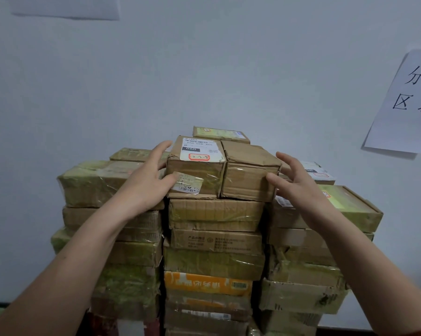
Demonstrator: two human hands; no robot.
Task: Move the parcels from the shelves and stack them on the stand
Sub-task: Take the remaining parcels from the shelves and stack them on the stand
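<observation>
Left hand (pixel 145 180) against taped cardboard parcel (pixel 197 166)

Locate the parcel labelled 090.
Head view, centre: 090 parcel tops the middle stack, plain brown parcel beside it on the right, left hand at its left side.

A plain pale wall (pixel 204 69) fills the background. High and to the right of the right hand (pixel 299 183), a white paper sheet (pixel 408 103) with black characters hangs on it, throwing a shadow below. High above the left hand (pixel 146 180), a blank sheet (pixel 66 8) meets the top edge. Lighting: soft, even.
</observation>
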